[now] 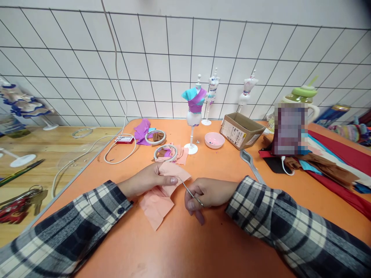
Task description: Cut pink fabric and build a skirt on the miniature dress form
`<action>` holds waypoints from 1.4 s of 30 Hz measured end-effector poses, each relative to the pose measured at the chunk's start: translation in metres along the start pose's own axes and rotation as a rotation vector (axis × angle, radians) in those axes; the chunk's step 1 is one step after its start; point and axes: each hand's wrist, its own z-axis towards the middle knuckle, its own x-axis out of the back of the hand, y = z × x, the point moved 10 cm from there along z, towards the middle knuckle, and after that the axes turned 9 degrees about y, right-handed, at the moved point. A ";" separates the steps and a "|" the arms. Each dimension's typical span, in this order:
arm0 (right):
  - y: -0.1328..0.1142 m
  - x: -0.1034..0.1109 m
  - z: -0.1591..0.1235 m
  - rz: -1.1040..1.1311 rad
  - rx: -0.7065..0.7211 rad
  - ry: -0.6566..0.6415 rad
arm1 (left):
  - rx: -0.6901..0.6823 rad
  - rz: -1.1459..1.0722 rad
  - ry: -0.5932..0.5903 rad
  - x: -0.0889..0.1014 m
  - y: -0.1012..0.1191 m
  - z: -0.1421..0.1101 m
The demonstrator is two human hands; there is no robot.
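My left hand (147,179) pinches a piece of pale pink fabric (158,200) that hangs down onto the orange table (203,239). To its right, my right hand (207,193) is closed on small metal scissors (188,190); their blades point up-left and touch the cloth's right edge. Both sleeves are dark plaid. Behind the hands stands a small white mannequin (193,116) wrapped in teal and purple cloth.
Two tape rolls (165,152) and fabric scraps lie behind the hands. A pink bowl (214,139), a cardboard box (240,130), two more mannequins (213,92) and a white cable (116,150) sit further back. Folded fabrics (333,166) cover the right side; keys (20,200) lie left.
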 end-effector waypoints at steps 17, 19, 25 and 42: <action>-0.010 0.000 -0.004 0.017 0.060 -0.029 | 0.036 -0.014 0.098 0.014 -0.009 0.003; -0.010 -0.001 -0.004 0.025 0.066 -0.036 | -0.007 0.035 0.074 0.012 -0.004 0.003; -0.013 -0.001 -0.003 -0.021 0.072 -0.029 | -0.025 0.113 0.037 0.003 -0.001 0.004; -0.013 0.001 -0.001 -0.027 0.087 0.009 | -0.039 0.137 0.074 0.007 0.001 0.002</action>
